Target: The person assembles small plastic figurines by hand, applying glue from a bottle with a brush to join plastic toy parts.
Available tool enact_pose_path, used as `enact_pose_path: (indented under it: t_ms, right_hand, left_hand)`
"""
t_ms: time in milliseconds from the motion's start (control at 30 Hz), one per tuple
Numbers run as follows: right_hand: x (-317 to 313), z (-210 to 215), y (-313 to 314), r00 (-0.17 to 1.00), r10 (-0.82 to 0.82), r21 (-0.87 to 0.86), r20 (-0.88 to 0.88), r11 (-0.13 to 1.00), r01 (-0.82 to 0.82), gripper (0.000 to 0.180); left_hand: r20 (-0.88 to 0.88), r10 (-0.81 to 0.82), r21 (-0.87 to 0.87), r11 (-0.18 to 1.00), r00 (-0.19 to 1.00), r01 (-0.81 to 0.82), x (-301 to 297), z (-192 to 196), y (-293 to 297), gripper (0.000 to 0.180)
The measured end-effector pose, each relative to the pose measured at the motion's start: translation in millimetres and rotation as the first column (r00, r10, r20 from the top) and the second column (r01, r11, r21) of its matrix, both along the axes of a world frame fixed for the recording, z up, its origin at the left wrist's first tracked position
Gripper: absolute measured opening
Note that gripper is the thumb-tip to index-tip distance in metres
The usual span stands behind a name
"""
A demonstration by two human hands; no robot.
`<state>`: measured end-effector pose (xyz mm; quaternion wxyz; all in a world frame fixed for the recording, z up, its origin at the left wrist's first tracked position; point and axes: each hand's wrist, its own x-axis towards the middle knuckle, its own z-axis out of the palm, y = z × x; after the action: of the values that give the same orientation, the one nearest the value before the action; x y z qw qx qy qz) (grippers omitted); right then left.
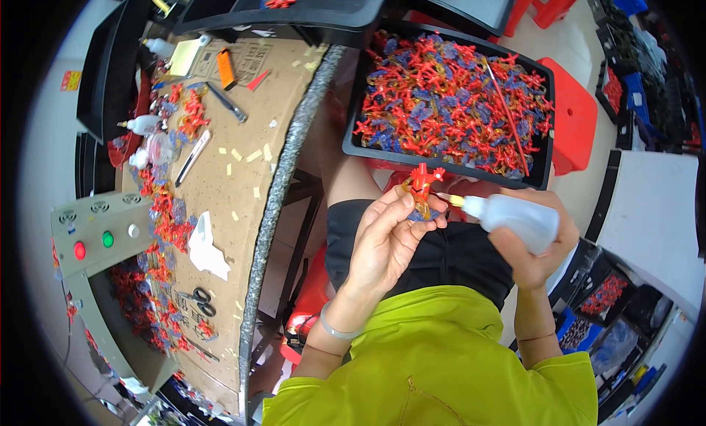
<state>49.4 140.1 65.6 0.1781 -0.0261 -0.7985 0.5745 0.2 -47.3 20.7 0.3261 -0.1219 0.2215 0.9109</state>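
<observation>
The yellow-green shirt [441, 360] fills the lower edge, closest to the lens, with both forearms rising out of it over black shorts [441, 253]. The left hand [386, 238], a clear band [334, 327] on its wrist, has its grip pinched on a small red figure [422, 187], thumb and fingertips pressed together around the figure's lower part, where a bluish bit shows. The right hand [537, 253] has its grip wrapped around a white squeeze bottle [515, 219], whose yellow nozzle [457, 201] points left and sits just beside the figure. Both are held above the lap, off the bench.

Just beyond the hands a black tray [371, 150] rests on the knees, heaped with red and blue parts [448, 102]. A red stool [573, 124] stands right of it.

To the left runs the cardboard-topped bench [243, 169]. More red parts [165, 220] lie along its far edge, with scissors [202, 301] near its near corner, a white scrap [206, 249] mid-bench, and an orange lighter [226, 68] and small bottles [143, 124] toward the far end. A grey control box [95, 235] with red and green buttons sits past the left edge.
</observation>
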Motion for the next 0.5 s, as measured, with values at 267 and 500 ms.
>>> enact_pose_path:
  t_ms: [267,500]
  right_hand:
    - [-68,2,-24,0.918,0.359,-0.348,0.168,0.893,-0.285,0.040]
    - [-171,-37,-194,0.735,0.677,-0.133,-0.051,0.724,-0.676,0.032]
  left_hand:
    - [-0.229,0.257,-0.411,0.849,0.939,-0.333,18,3,-49,0.010]
    - [-0.303,0.375,-0.568,0.667,0.876,-0.482,53,-1,-94,0.003]
